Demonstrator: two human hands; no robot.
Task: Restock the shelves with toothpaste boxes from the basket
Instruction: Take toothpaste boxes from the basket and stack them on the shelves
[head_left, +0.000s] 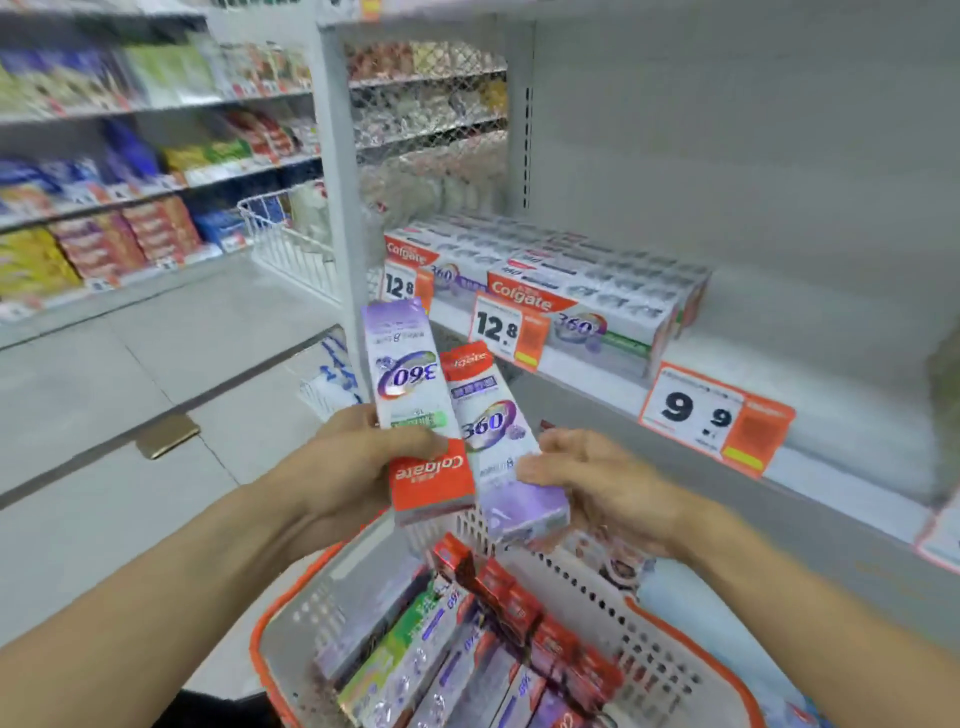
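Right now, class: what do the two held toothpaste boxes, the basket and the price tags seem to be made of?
Box in left hand and box in right hand: probably glossy printed cardboard, given the sharp folded edges and the sheen.
Basket: apparently moulded plastic, matte grey perforated walls with an orange rim.
Price tags: likely printed paper or card; too blurred to tell if sleeved.

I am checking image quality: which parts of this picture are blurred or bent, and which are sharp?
Head view: the far shelves at left are smeared by motion blur; the toothpaste boxes in the left hand and right hand read fairly sharply; wide-angle distortion tilts the shelf post; lighting is even.
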